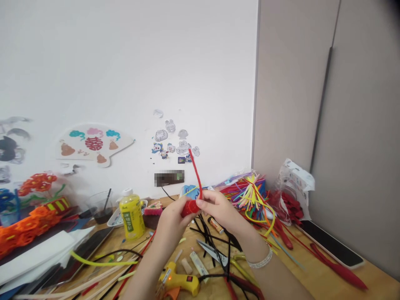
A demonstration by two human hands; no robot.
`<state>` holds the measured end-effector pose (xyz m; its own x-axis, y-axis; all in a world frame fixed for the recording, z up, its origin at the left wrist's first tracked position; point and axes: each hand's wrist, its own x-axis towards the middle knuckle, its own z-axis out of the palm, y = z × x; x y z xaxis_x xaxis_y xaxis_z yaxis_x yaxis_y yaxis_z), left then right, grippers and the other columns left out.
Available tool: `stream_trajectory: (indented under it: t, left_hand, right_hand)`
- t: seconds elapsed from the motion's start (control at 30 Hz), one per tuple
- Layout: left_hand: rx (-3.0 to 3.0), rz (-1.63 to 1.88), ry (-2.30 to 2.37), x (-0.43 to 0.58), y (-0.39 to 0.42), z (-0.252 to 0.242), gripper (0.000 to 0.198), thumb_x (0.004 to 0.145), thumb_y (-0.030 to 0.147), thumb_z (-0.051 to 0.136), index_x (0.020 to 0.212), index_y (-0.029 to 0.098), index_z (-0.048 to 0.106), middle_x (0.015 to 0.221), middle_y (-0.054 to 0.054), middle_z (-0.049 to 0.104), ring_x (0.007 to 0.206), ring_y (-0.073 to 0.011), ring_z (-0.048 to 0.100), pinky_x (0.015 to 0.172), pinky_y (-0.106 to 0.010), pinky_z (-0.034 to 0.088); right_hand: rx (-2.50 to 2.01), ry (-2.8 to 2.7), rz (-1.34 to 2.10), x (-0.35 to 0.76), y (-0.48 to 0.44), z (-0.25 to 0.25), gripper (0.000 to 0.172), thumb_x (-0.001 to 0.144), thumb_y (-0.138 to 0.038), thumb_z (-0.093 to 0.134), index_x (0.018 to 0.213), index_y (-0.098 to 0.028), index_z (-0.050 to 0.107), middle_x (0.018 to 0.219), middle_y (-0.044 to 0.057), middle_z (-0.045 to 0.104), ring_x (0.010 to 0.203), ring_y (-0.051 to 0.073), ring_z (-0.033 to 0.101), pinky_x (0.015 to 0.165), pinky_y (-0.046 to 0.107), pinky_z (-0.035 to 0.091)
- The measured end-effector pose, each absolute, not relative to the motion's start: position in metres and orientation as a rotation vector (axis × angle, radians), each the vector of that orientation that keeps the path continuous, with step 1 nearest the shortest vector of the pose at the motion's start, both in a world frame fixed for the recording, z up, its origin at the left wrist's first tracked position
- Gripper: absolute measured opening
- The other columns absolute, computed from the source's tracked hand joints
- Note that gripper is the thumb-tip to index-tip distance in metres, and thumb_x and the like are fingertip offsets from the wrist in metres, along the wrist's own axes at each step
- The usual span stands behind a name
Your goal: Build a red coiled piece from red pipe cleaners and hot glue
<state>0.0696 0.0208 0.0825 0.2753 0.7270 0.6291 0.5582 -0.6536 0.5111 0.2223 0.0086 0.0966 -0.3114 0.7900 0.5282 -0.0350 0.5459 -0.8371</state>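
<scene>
My left hand [170,223] and my right hand [218,208] meet above the middle of the wooden table [315,277]. Between them they grip a red fuzzy pipe-cleaner piece [189,207], a wound red bundle with one long free end [196,171] rising up and to the left. Both hands have their fingers pinched on it. A beaded bracelet [261,261] circles my right wrist. Black pipe cleaners [206,233] lie on the table right under the hands.
A yellow glue gun [176,283], scissors [215,252] and glue sticks lie near the front. A yellow drink bottle [131,214] stands left. Orange woven pieces [28,225], a tablet [81,250], bright pipe-cleaner bundles [250,191], a plastic bag [292,187] and a phone [331,246] surround them.
</scene>
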Motion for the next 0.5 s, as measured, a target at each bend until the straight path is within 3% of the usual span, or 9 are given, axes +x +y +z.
stream_trajectory:
  t: [0.27, 0.5]
  left_hand:
    - [2.409, 1.29, 1.12, 0.0724, 0.0118, 0.0885, 0.016, 0.076, 0.035, 0.057, 0.077, 0.02, 0.062, 0.073, -0.003, 0.063, 0.07, -0.0225, 0.055, 0.067, -0.031, 0.041]
    - [1.837, 1.402, 0.928, 0.0803, 0.0102, 0.0855, 0.025, 0.082, 0.038, 0.046, 0.066, 0.022, 0.056, 0.067, 0.001, 0.057, 0.073, -0.0205, 0.051, 0.069, -0.028, 0.039]
  right_hand:
    - [-0.803, -1.849, 0.427, 0.2219, 0.0125, 0.0929, 0.026, 0.084, -0.023, 0.043, 0.059, -0.018, 0.04, 0.06, -0.004, 0.04, 0.059, 0.011, 0.038, 0.056, 0.023, 0.029]
    - [-0.834, -1.818, 0.366, 0.2162, 0.0063, 0.0946, 0.02, 0.084, -0.025, 0.046, 0.065, -0.018, 0.047, 0.067, -0.002, 0.047, 0.065, 0.013, 0.043, 0.061, 0.024, 0.034]
